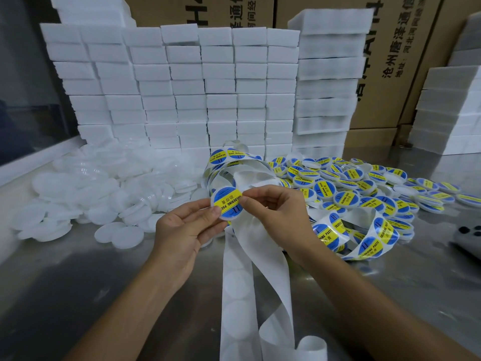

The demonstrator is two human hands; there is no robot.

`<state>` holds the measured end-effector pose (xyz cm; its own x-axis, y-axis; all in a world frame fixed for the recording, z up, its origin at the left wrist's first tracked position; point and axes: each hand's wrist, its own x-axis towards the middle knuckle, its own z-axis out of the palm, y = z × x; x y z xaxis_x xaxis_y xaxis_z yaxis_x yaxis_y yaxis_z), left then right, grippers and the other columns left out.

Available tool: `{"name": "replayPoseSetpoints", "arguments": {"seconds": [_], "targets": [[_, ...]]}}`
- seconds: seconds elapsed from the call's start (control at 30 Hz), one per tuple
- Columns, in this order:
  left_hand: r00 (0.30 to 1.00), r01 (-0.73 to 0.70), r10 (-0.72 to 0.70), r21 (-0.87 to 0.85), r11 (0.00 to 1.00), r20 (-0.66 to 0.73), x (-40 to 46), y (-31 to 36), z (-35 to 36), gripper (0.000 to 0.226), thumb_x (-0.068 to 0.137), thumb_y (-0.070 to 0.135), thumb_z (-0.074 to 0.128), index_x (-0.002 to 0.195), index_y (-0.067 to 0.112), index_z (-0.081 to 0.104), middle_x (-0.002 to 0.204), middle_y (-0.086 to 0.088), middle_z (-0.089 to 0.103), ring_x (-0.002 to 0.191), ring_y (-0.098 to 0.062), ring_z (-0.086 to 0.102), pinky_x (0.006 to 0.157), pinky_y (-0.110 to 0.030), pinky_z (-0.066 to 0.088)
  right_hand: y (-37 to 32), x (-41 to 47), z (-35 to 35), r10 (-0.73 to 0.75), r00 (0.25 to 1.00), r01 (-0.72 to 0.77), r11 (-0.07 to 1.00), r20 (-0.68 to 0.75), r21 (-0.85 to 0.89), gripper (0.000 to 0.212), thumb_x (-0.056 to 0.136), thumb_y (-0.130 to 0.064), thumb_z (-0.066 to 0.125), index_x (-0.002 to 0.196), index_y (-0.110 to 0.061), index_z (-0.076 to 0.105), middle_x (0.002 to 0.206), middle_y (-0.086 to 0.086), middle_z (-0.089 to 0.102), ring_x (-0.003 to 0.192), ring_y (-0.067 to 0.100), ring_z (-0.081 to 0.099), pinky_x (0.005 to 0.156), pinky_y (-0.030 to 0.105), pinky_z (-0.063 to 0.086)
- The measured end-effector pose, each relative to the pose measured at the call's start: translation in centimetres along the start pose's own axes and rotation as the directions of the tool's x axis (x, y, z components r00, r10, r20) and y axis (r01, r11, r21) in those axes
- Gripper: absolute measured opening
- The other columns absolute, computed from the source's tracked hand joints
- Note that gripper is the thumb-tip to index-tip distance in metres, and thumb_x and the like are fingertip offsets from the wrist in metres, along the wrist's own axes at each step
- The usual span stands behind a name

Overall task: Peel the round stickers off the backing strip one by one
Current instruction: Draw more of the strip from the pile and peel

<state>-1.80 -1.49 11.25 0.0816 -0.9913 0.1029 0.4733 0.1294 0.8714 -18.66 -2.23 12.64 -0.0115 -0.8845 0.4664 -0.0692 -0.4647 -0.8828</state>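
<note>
At the frame's centre a stickered white lid (226,203) is pinched by the left hand (182,230) while the right hand (276,207) presses its thin, limp round sticker (229,200), best taken by the edge, with the floppy backing strip (238,277) trailing down the counter (104,282)

Blue round stickers (228,203) with yellow bands; white backing strip (238,277).

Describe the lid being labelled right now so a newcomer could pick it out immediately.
Start at the wall of white foam blocks, then drop to the steel table in front. The lid is between both hands: left hand, right hand. Unlike the labelled lids piled on the right, it is off the table.
</note>
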Motion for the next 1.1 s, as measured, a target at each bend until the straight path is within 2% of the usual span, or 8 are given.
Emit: {"name": "replayPoseSetpoints", "arguments": {"seconds": [0.37, 0.47, 0.6, 0.77, 0.83, 0.9, 0.97, 1.1], "targets": [[0.999, -0.051, 0.05, 0.041, 0.998, 0.013, -0.2, 0.1, 0.0, 0.031, 0.057, 0.009, 0.077, 0.087, 0.004, 0.069, 0.085, -0.019, 0.075, 0.073, -0.027, 0.074, 0.062, -0.026, 0.059, 0.3, 0.1, -0.1, -0.008, 1.0, 0.008, 0.999, -0.017, -0.04, 0.013, 0.083, -0.01, 0.077, 0.081, -0.023, 0.076, 0.081, -0.006, 0.077, 0.076, 0.009, 0.072, 0.07, 0.016, 0.055], [0.996, -0.083, 0.08, 0.082, 0.993, 0.04, -0.3, 0.1, 0.0, 0.019, 0.058, 0.009, 0.078, 0.077, 0.012, 0.075, 0.085, -0.018, 0.075, 0.073, -0.028, 0.074, 0.064, -0.026, 0.059, 0.5, 0.2, -0.2, -0.021, 0.999, 0.017, 0.996, -0.034, -0.093, 0.009, 0.083, -0.011, 0.077, 0.082, -0.02, 0.077, 0.078, -0.005, 0.076, 0.075, 0.012, 0.072, 0.068, 0.019, 0.056], [0.985, -0.159, 0.145, 0.165, 0.974, 0.09, -0.5, -0.1, 0.1, 0.02, 0.054, 0.011, 0.079, 0.072, 0.021, 0.078, 0.078, -0.011, 0.075, 0.071, -0.023, 0.074, 0.065, -0.024, 0.058, 0.8, 0.3, -0.4, -0.027, 0.999, 0.022, 0.988, -0.035, -0.154, 0.003, 0.082, -0.011, 0.078, 0.082, -0.014, 0.077, 0.075, -0.004, 0.076, 0.07, 0.008, 0.071, 0.064, 0.017, 0.053], [0.988, -0.143, 0.133, 0.13, 0.981, 0.084, -0.4, 0.0, 0.1, 0.018, 0.056, 0.008, 0.077, 0.072, 0.016, 0.075, 0.079, -0.013, 0.075, 0.07, -0.025, 0.073, 0.064, -0.025, 0.058, 1.1, 0.1, -0.5, -0.21, 0.969, 0.135, 0.892, -0.131, -0.432, 0.017, 0.078, -0.03, 0.083, 0.077, -0.016, 0.073, 0.06, -0.01, 0.064, 0.057, 0.005, 0.056, 0.057, 0.015, 0.042], [0.993, -0.09, 0.086, 0.046, 0.995, 0.087, -0.4, 0.1, 0.2, 0.02, 0.058, 0.008, 0.076, 0.077, 0.011, 0.071, 0.082, -0.016, 0.075, 0.071, -0.027, 0.074, 0.064, -0.026, 0.059, 1.0, 0.0, -0.2, -0.262, 0.957, 0.184, 0.881, -0.127, -0.435, 0.023, 0.077, -0.035, 0.082, 0.092, -0.02, 0.072, 0.066, -0.009, 0.063, 0.063, 0.008, 0.057, 0.06, 0.019, 0.044], [0.993, -0.043, 0.046, -0.031, 0.999, 0.107, -0.5, 0.1, 0.5, 0.024, 0.062, 0.006, 0.072, 0.085, 0.006, 0.065, 0.083, -0.017, 0.075, 0.073, -0.026, 0.074, 0.065, -0.027, 0.059, 1.0, -0.3, 0.4, -0.231, 0.972, 0.197, 0.895, -0.04, -0.399, 0.04, 0.078, -0.039, 0.081, 0.113, -0.023, 0.069, 0.084, -0.008, 0.068, 0.075, 0.008, 0.062, 0.068, 0.022, 0.049], [0.992, -0.008, 0.017, -0.071, 0.997, 0.123, -0.5, 0.0, 0.6, 0.029, 0.067, 0.007, 0.069, 0.094, 0.004, 0.062, 0.088, -0.019, 0.075, 0.079, -0.026, 0.075, 0.066, -0.027, 0.059, 1.1, -0.5, 0.9, -0.224, 0.974, 0.217, 0.888, 0.029, -0.405, 0.049, 0.08, -0.041, 0.078, 0.123, -0.022, 0.066, 0.087, -0.005, 0.069, 0.075, 0.009, 0.063, 0.07, 0.025, 0.053], [0.991, 0.044, -0.035, -0.071, 0.997, 0.125, -0.4, -0.1, 0.4, 0.039, 0.07, 0.011, 0.067, 0.108, 0.005, 0.065, 0.096, -0.015, 0.075, 0.084, -0.025, 0.074, 0.066, -0.027, 0.059, 1.1, -0.3, 0.6, -0.262, 0.965, 0.251, 0.899, 0.019, -0.36, 0.023, 0.088, -0.028, 0.073, 0.106, -0.014, 0.072, 0.07, 0.0, 0.069, 0.06, 0.013, 0.063, 0.063, 0.033, 0.053]]}}
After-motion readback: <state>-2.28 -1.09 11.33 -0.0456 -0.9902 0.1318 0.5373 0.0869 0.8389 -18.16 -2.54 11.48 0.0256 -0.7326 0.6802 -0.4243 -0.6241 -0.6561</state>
